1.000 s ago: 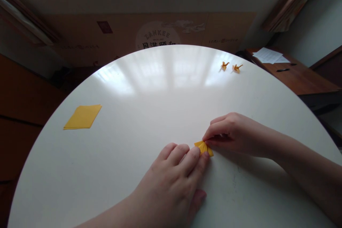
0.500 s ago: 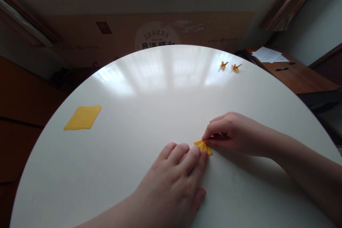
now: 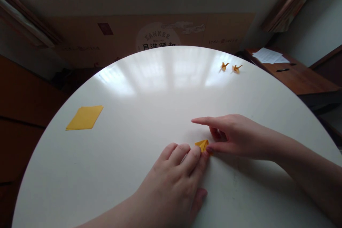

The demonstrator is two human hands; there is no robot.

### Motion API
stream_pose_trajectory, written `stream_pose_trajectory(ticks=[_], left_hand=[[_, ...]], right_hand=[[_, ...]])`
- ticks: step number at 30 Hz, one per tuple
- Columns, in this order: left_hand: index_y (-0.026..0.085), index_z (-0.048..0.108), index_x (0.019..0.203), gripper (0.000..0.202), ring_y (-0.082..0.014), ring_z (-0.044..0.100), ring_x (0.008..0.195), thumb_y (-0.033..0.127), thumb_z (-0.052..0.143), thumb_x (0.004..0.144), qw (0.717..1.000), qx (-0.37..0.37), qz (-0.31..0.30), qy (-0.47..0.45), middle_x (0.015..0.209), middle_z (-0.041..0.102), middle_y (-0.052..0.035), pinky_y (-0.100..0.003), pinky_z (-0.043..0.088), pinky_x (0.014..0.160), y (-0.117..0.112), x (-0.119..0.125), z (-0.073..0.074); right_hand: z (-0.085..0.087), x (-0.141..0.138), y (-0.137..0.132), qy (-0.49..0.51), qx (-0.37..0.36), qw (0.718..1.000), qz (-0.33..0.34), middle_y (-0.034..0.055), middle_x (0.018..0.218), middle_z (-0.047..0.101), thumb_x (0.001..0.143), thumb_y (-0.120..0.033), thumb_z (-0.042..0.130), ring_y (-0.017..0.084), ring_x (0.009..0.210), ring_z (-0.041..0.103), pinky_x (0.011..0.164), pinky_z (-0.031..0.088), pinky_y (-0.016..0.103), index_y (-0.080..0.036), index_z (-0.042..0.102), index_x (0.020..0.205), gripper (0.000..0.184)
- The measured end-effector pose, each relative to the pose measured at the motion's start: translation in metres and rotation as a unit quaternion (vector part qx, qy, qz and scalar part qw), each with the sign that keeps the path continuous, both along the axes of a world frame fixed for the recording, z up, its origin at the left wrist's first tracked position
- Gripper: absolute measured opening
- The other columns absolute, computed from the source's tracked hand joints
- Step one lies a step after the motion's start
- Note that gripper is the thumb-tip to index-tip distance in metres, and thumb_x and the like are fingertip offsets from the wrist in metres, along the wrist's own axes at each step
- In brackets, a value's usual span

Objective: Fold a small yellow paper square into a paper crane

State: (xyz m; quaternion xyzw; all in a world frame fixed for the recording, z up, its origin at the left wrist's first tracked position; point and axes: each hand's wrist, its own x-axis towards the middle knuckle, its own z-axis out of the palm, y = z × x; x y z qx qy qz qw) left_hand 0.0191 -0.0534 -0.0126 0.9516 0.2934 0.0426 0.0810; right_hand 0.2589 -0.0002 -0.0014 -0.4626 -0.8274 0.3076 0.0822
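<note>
A small folded yellow paper piece (image 3: 202, 144) lies on the round white table (image 3: 149, 89), near its front. My left hand (image 3: 173, 181) lies flat with fingers stretched out, its fingertips pressing the paper's near edge. My right hand (image 3: 229, 135) comes in from the right; its index finger points out to the left above the paper, while the thumb tip touches the paper's right side. Most of the paper is hidden by the fingers.
A stack of flat yellow paper squares (image 3: 84, 117) sits at the table's left. Two small folded orange paper cranes (image 3: 224, 66) (image 3: 236, 68) stand at the far right. A brown desk (image 3: 301, 78) with white sheets (image 3: 269, 55) is beyond the table's right edge.
My right hand has opened from a pinch on the paper; its index finger now stretches out to the left. The left hand stays pressed on the paper.
</note>
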Motion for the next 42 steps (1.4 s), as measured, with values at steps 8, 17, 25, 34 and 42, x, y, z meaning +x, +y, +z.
stream_pose_trajectory(ticks=[8,17,25,34,42], left_hand=[[0.015,0.051,0.143,0.052,-0.0292,0.052,0.112,0.039,0.049,0.097,1.0,-0.009,0.002,-0.002,0.134,0.06,-0.0085,-0.044,0.038,0.101,0.0007,0.0005,0.0019],[0.016,0.052,0.141,0.051,-0.0297,0.052,0.112,0.04,0.049,0.097,1.0,-0.023,0.002,-0.002,0.134,0.061,-0.008,-0.045,0.037,0.102,0.0014,0.0014,0.0022],[0.015,0.048,0.145,0.054,-0.0306,0.052,0.113,0.039,0.047,0.097,1.0,-0.019,0.001,0.013,0.137,0.059,-0.0098,-0.046,0.038,0.101,0.0008,0.002,0.0035],[0.016,0.053,0.139,0.048,-0.0307,0.054,0.11,0.037,0.048,0.097,1.0,-0.023,-0.004,0.019,0.131,0.061,-0.0106,-0.047,0.044,0.098,0.0012,0.0024,0.0048],[0.016,0.055,0.134,0.042,-0.0301,0.055,0.111,0.032,0.049,0.096,0.999,-0.034,-0.003,-0.012,0.132,0.062,-0.0104,-0.047,0.046,0.099,-0.0009,0.0008,0.0091]], right_hand=[[0.0011,-0.0052,-0.0034,-0.005,-0.011,0.999,-0.047,-0.0042,0.078,0.068,0.09,-0.027,0.062,0.015,0.067,0.062,0.06,0.042,0.024,-0.038,0.045,0.147,0.06],[-0.0011,-0.0032,-0.0005,0.005,-0.01,0.998,-0.059,-0.0013,0.08,0.069,0.091,-0.026,0.06,0.017,0.069,0.064,0.061,0.043,0.026,-0.035,0.044,0.149,0.061],[0.0012,-0.0031,-0.0019,-0.001,-0.021,0.999,-0.047,-0.0032,0.077,0.067,0.089,-0.035,0.067,0.016,0.067,0.062,0.058,0.042,0.025,-0.036,0.037,0.152,0.07],[0.0004,-0.0074,-0.0017,-0.001,-0.025,0.998,-0.062,-0.0017,0.079,0.068,0.09,-0.031,0.063,0.017,0.069,0.063,0.06,0.042,0.025,-0.035,0.044,0.149,0.062],[0.0028,0.0003,0.002,0.035,-0.02,0.999,-0.028,0.0012,0.085,0.073,0.093,-0.028,0.058,0.016,0.073,0.065,0.066,0.046,0.025,-0.03,0.068,0.127,0.035]])
